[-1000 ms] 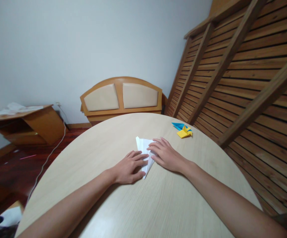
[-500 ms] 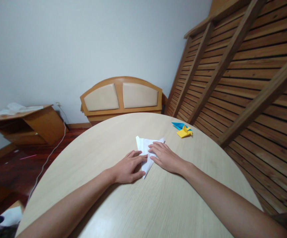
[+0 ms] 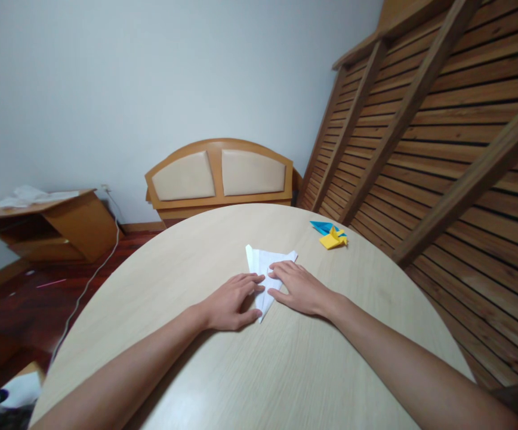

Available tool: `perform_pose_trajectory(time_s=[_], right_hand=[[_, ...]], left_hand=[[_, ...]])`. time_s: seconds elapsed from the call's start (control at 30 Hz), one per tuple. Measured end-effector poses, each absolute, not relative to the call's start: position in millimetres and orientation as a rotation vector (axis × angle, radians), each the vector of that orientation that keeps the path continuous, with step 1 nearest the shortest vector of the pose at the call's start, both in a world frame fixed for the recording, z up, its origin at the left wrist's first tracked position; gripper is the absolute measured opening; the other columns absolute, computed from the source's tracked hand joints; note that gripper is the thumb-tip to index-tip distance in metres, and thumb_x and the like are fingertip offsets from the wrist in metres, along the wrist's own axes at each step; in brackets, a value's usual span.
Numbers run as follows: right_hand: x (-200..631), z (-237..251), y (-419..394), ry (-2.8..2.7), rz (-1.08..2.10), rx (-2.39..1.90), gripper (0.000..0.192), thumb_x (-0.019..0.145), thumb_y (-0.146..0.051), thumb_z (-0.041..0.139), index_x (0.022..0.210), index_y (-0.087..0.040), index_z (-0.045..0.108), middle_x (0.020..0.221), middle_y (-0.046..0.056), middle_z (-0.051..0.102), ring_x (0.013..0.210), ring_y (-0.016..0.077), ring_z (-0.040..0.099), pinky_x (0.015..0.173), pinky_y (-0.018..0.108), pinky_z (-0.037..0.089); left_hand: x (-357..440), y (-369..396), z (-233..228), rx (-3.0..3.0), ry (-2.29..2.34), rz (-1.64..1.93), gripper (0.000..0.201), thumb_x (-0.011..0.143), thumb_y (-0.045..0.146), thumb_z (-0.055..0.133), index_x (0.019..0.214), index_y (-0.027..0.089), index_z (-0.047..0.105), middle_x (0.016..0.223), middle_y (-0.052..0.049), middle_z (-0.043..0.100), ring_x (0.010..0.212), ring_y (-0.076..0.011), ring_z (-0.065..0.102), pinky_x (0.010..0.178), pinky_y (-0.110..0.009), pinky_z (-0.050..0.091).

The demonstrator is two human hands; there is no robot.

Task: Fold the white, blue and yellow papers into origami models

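A folded sheet of white paper (image 3: 267, 259) lies flat on the round table (image 3: 187, 251), its narrow point toward me and its wide edge away. My left hand (image 3: 233, 301) rests over the paper's left side, fingers spread and thumb near the lower tip. Across from it, my right hand (image 3: 300, 288) lies on the right side of the paper, fingertips close to the middle and thumb apart from them. Both hands press on the paper from above without gripping it. Parts of the folds are hidden under the fingers.
Toward the table's back right edge sit a yellow folded-paper figure (image 3: 333, 239) and a blue one (image 3: 323, 227) partly behind it. A padded headboard (image 3: 218, 173) stands beyond the table. Wooden slats (image 3: 402, 155) lean at the right; a low cabinet (image 3: 80, 227) is at the left.
My right hand has shifted slightly toward me along the paper. The left hand's fingers have moved a little, baring more of the paper's middle. The paper stays in place.
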State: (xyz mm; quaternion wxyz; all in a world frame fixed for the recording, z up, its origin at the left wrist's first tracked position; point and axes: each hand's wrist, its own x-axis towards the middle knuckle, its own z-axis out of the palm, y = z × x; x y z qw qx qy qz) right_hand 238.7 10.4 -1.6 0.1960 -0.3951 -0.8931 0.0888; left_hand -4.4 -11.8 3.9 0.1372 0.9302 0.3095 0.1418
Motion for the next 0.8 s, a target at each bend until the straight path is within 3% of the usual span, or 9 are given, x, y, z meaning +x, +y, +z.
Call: perform_pose_trajectory(time_s=[0.43, 0.6, 0.8], right_hand=[[236.9, 1.0, 4.7, -2.522, 0.306, -1.18, 0.048, 0.091, -0.047, 0.057, 0.129, -0.018, 0.057, 0.14, 0.013, 0.053, 0.131, 0.0292, 0.045, 0.109, 0.046, 0.036], [238.5, -2.9, 6.7, -2.552, 0.362, -1.2, 0.06, 0.094, -0.051, 0.05, 0.144, -0.018, 0.045, 0.153, 0.013, 0.041, 0.143, 0.0301, 0.031, 0.118, 0.049, 0.024], [239.8, -5.4, 10.2, -2.628, 0.397, -1.117, 0.055, 0.098, -0.046, 0.042, 0.149, -0.024, 0.04, 0.159, 0.007, 0.033, 0.15, 0.0273, 0.016, 0.122, 0.049, 0.011]], left_hand=[[-4.5, -12.2, 8.0, 2.763, 0.883, 0.338, 0.055, 0.09, 0.041, 0.055, 0.139, 0.017, 0.047, 0.151, -0.013, 0.044, 0.141, -0.0291, 0.038, 0.118, -0.046, 0.03], [-4.8, -12.8, 9.4, 2.799, 0.892, 0.322, 0.056, 0.092, 0.043, 0.052, 0.141, 0.019, 0.046, 0.151, -0.012, 0.045, 0.14, -0.0299, 0.039, 0.116, -0.047, 0.032], [-5.0, -12.1, 6.7, 2.842, 0.938, 0.268, 0.058, 0.09, 0.044, 0.054, 0.141, 0.017, 0.048, 0.151, -0.014, 0.044, 0.141, -0.0304, 0.039, 0.116, -0.048, 0.033]])
